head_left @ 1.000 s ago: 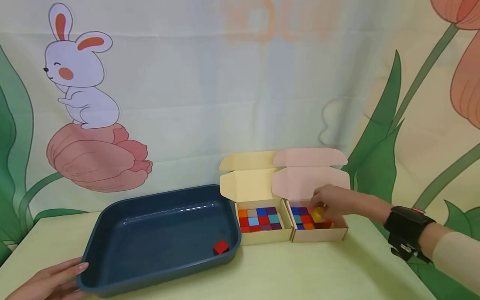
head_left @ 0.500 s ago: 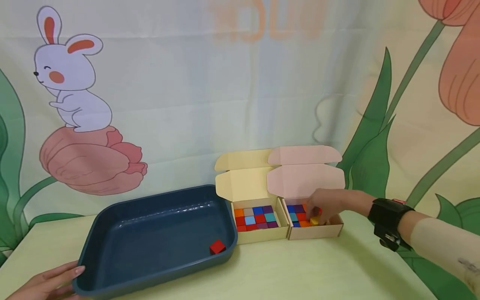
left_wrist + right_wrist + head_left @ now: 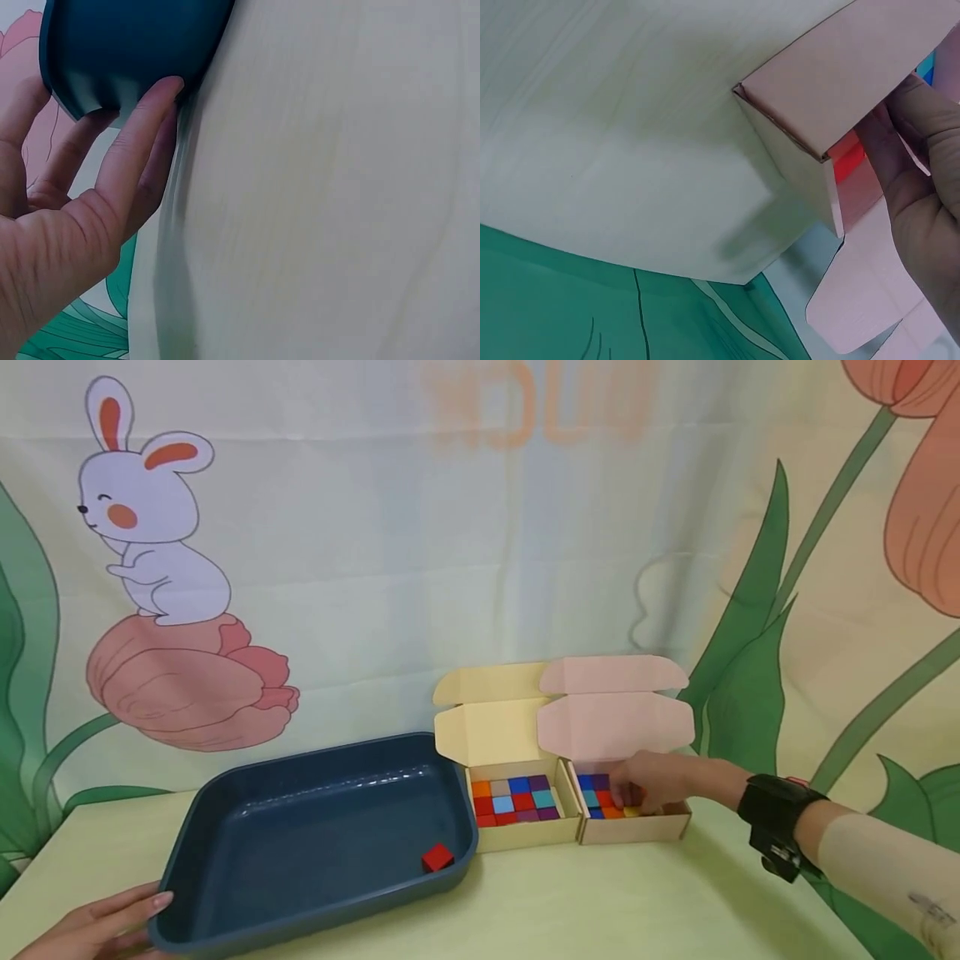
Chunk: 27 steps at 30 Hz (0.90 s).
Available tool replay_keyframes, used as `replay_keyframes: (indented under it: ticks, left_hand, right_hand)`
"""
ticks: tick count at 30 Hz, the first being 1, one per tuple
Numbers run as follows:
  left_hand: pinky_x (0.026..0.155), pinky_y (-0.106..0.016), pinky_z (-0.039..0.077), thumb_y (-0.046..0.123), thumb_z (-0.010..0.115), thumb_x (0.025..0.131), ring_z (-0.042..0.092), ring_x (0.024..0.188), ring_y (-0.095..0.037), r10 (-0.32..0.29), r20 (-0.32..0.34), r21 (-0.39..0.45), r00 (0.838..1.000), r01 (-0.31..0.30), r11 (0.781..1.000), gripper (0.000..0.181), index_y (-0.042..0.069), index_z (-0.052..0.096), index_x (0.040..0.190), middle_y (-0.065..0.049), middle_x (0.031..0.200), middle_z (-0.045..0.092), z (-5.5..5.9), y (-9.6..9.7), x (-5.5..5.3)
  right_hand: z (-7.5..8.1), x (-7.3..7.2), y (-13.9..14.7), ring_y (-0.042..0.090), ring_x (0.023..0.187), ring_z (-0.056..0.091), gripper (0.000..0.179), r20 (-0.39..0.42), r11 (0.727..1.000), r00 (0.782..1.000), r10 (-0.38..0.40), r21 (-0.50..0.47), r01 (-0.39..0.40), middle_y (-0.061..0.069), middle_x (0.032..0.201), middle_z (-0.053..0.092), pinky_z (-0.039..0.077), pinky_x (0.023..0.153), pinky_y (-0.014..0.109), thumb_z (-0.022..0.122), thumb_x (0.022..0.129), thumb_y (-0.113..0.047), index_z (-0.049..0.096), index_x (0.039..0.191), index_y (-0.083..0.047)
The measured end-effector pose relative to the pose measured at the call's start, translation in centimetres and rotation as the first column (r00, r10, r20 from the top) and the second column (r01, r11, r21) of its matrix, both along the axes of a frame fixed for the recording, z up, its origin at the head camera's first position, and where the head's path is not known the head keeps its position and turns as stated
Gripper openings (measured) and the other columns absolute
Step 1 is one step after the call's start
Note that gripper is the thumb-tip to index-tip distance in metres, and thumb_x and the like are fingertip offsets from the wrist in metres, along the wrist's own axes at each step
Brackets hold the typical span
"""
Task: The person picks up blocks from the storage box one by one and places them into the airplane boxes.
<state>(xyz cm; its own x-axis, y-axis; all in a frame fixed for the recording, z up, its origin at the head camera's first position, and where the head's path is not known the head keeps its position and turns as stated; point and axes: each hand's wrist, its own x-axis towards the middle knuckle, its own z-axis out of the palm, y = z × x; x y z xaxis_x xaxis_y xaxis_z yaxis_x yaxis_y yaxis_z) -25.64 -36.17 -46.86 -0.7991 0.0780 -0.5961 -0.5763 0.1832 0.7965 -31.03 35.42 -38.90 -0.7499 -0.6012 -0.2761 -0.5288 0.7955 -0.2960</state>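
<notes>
My left hand [image 3: 101,922] holds the near left corner of a dark blue tray [image 3: 315,912], its thumb at the rim; the left wrist view shows thumb and fingers on either side of the tray's wall [image 3: 127,45]. A red cube [image 3: 437,858] lies inside the tray at the right. My right hand [image 3: 652,781] reaches down into an open pink cardboard box [image 3: 637,831] of coloured cubes. A yellow cube [image 3: 632,811] shows by its fingers near the front wall. In the right wrist view the box wall [image 3: 847,71] hides the fingertips; I cannot tell whether they pinch a cube.
An open yellow cardboard box [image 3: 525,837] with rows of coloured cubes [image 3: 522,802] stands between the tray and the pink box. Both lids lean back toward a printed cloth backdrop [image 3: 360,568]. A pale green cloth covers the table [image 3: 570,902].
The yellow cube, held above the pink box a second ago, now sits low in its front row. My right hand has lowered into the box. The left hand stays on the tray.
</notes>
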Motion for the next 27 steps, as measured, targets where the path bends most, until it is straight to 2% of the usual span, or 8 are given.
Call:
replay_keyframes:
  ticks: [4, 8, 11, 15, 18, 20, 25, 27]
  left_hand:
    - [0.094, -0.054, 0.057, 0.049, 0.065, 0.098, 0.068, 0.102, -0.045, -0.014, -0.006, 0.006, 1.0, 0.014, 1.0, 0.109, -0.012, -0.003, 0.156, -0.034, 0.118, 0.063, -0.1, 0.2, 0.1]
    - [0.094, -0.054, 0.057, 0.051, 0.063, 0.098, 0.068, 0.104, -0.045, -0.035, -0.017, -0.007, 0.999, 0.035, 0.999, 0.109, -0.013, -0.003, 0.156, -0.038, 0.124, 0.059, 0.1, 0.2, 0.2]
    - [0.094, -0.054, 0.057, 0.05, 0.061, 0.1, 0.068, 0.105, -0.044, -0.059, -0.031, -0.013, 0.998, 0.058, 0.998, 0.106, -0.014, -0.003, 0.156, -0.041, 0.13, 0.054, 0.5, 0.1, 0.2]
    - [0.095, -0.054, 0.056, 0.046, 0.06, 0.102, 0.068, 0.105, -0.042, -0.06, -0.043, 0.006, 0.997, 0.061, 0.998, 0.103, -0.015, -0.003, 0.155, -0.04, 0.129, 0.054, 1.1, 0.2, 0.2]
    - [0.095, -0.053, 0.056, 0.045, 0.061, 0.101, 0.069, 0.104, -0.042, -0.042, -0.042, 0.006, 0.998, 0.042, 0.999, 0.103, -0.015, -0.002, 0.155, -0.039, 0.126, 0.057, 1.2, 0.1, 0.3]
    - [0.094, -0.053, 0.057, 0.045, 0.062, 0.101, 0.068, 0.104, -0.043, -0.035, -0.04, -0.004, 0.999, 0.034, 0.999, 0.103, -0.015, -0.001, 0.155, -0.04, 0.128, 0.056, 1.1, 0.0, 0.3]
    - [0.092, -0.053, 0.058, 0.047, 0.066, 0.098, 0.067, 0.105, -0.047, -0.023, -0.029, -0.049, 0.999, 0.022, 0.999, 0.103, -0.016, 0.006, 0.155, -0.042, 0.128, 0.055, 0.6, 0.1, 0.3]
    - [0.092, -0.053, 0.058, 0.046, 0.065, 0.098, 0.064, 0.108, -0.051, -0.053, -0.037, -0.084, 0.998, 0.05, 0.995, 0.102, -0.017, 0.009, 0.154, -0.043, 0.132, 0.052, 0.5, 0.1, 0.2]
  right_hand:
    - [0.3, 0.4, -0.3, 0.01, 0.077, 0.058, 0.028, -0.009, 1.0, 1.0, 0.0, 0.012, 0.0, -0.008, 0.084, 0.062, 0.054, 0.069, 0.02, 0.082, 0.081, 0.003, 0.066, 0.095, -0.015]
    - [1.4, 0.6, -2.1, 0.008, 0.075, 0.056, 0.021, -0.126, 0.994, 0.986, 0.109, 0.041, -0.105, -0.01, 0.081, 0.061, 0.053, 0.068, 0.019, 0.082, 0.085, -0.002, 0.069, 0.096, -0.014]
    - [2.8, 0.6, -5.1, 0.009, 0.079, 0.059, 0.013, -0.214, 0.981, 0.958, 0.193, 0.032, -0.191, -0.008, 0.084, 0.064, 0.055, 0.072, 0.02, 0.08, 0.088, -0.006, 0.073, 0.097, -0.012]
    - [4.4, 0.7, -10.5, 0.011, 0.087, 0.063, 0.011, -0.216, 0.968, 0.944, 0.25, 0.029, -0.25, -0.005, 0.096, 0.067, 0.055, 0.078, 0.017, 0.076, 0.092, -0.01, 0.074, 0.104, -0.011]
    - [4.8, 0.4, -15.0, 0.015, 0.093, 0.065, 0.013, -0.216, 0.946, 0.921, 0.325, 0.059, -0.32, 0.0, 0.103, 0.067, 0.054, 0.08, 0.016, 0.074, 0.095, -0.011, 0.073, 0.107, -0.01]
    - [4.7, 0.2, -18.0, 0.016, 0.094, 0.065, 0.014, -0.227, 0.923, 0.895, 0.385, 0.092, -0.373, 0.002, 0.107, 0.067, 0.053, 0.081, 0.015, 0.073, 0.095, -0.01, 0.072, 0.109, -0.01]
    - [3.6, 0.1, -24.0, 0.008, 0.101, 0.062, 0.024, -0.173, 0.859, 0.849, 0.5, 0.22, -0.462, 0.0, 0.118, 0.064, 0.049, 0.08, 0.009, 0.071, 0.098, -0.015, 0.069, 0.122, -0.015]
    - [3.1, 0.0, -25.6, 0.007, 0.106, 0.06, 0.03, -0.126, 0.828, 0.834, 0.537, 0.265, -0.494, 0.0, 0.122, 0.064, 0.048, 0.08, 0.008, 0.071, 0.098, -0.019, 0.068, 0.127, -0.016]
